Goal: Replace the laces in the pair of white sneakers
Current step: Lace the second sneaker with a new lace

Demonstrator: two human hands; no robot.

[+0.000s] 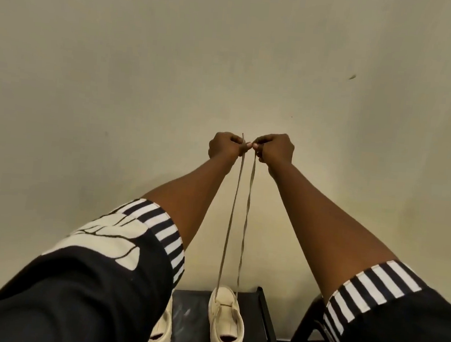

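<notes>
Bare wall [119, 66] and dark bench [192, 318] suggest home.

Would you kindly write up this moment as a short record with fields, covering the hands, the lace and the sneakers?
left hand: raised, pinches one end of the lace
right hand: raised beside it, pinches the other end
lace: two strands run down to the right sneaker, near its toe
right sneaker: on the dark surface, toe pointing away
left sneaker: beside it, mostly hidden by the sleeve; lacing cannot be told
</notes>
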